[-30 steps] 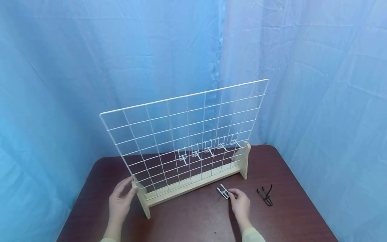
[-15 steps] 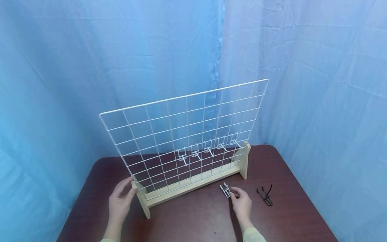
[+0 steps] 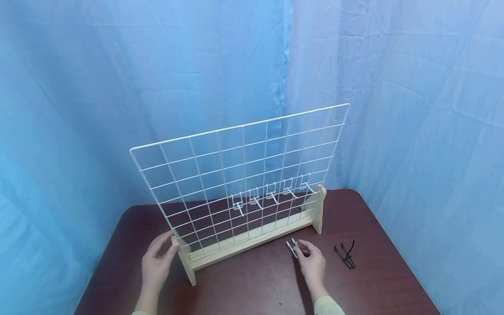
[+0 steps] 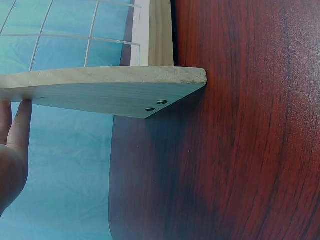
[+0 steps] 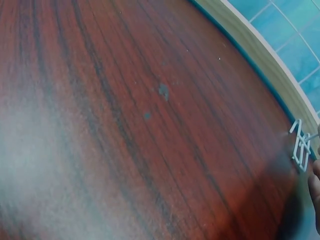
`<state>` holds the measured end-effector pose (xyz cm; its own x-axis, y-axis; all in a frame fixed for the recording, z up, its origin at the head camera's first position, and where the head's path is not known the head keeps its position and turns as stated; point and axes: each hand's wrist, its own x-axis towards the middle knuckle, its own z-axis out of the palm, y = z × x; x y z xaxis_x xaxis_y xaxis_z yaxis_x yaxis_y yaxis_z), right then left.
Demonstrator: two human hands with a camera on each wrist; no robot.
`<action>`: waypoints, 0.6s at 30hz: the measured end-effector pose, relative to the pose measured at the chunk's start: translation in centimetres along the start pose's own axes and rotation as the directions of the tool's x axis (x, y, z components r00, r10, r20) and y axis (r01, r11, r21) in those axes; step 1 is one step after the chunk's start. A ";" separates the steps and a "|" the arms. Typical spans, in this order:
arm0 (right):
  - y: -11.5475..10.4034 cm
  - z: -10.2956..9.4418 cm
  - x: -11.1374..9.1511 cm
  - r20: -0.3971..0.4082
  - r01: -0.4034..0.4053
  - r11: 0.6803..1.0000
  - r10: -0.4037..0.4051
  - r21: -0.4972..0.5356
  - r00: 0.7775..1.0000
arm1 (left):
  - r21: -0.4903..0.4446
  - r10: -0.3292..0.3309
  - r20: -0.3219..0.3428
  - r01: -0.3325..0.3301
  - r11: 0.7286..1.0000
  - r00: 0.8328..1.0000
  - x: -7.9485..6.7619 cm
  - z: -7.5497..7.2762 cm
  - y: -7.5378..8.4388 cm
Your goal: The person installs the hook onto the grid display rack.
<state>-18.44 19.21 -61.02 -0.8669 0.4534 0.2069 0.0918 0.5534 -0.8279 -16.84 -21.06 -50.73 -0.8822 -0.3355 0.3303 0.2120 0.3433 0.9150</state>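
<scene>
A white wire grid panel (image 3: 244,157) stands in a pale wooden stand (image 3: 252,240). My left hand (image 3: 155,260) holds the top of the stand's left end piece (image 4: 120,90) between thumb and fingers; in the left wrist view its fingertips rest against the wood. My right hand (image 3: 313,262) pinches a white wire hook (image 3: 292,248) just in front of the stand's base. In the right wrist view the hook (image 5: 302,147) shows at the right edge, partly cut off along with the fingers. Several similar white hooks (image 3: 271,193) hang in a row on the grid's lower right part.
A black wire hook (image 3: 346,256) lies on the dark red-brown table (image 3: 244,288), right of my right hand. Blue curtains (image 3: 212,65) surround the table behind and at both sides.
My right hand has turned the white hook, so its prongs now point more toward the grid, and its fingers have shifted slightly. The left hand and the stand have stayed put.
</scene>
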 end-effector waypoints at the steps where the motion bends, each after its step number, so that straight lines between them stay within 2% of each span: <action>1: -0.1 0.1 0.0 -0.009 0.005 1.000 -0.005 0.009 1.000 | 0.000 0.005 0.000 -0.005 1.000 1.000 -0.1 0.0 0.4; 7: -0.5 0.5 0.2 -0.044 0.034 0.997 -0.031 0.065 0.999 | 0.007 0.013 0.005 -0.013 1.000 1.000 -0.4 -0.1 2.7; 18: -0.8 0.6 0.2 -0.107 0.053 0.998 -0.049 0.032 0.993 | 0.021 0.030 0.004 -0.030 0.999 1.000 -0.5 -0.1 2.8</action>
<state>-19.02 18.45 -60.68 -0.8127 0.4982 0.3021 0.0301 0.5538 -0.8321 -15.78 -20.02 -48.28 -0.8773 -0.3214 0.3564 0.2296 0.3712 0.8997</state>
